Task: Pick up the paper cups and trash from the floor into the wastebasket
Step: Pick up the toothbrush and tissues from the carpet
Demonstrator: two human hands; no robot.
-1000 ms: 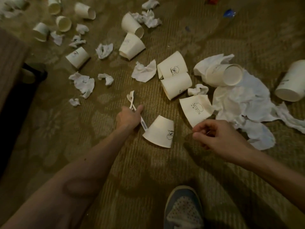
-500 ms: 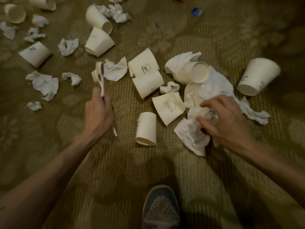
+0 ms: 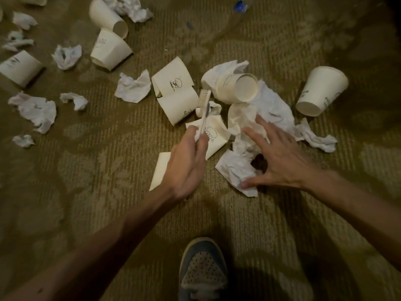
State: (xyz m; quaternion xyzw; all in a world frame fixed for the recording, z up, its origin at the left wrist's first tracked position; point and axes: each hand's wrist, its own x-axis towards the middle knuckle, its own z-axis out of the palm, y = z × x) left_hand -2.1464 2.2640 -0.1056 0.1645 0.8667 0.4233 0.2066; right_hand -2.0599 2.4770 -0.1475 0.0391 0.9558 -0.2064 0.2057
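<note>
Left hand [image 3: 188, 164] swung right, pinching toothbrush [image 3: 205, 105]; right hand [image 3: 282, 157] splayed, fingers [image 3: 256, 137] touching tissue [image 3: 234, 170].

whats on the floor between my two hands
Head view: a crumpled tissue lies between the left hand, gripping a toothbrush, and the right hand, with a flattened paper cup just beyond it.

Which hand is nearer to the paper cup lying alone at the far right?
Right. The right hand spreads over the tissues, below-left of that cup, not touching; the left hand, gripping a toothbrush, is farther left.
</note>
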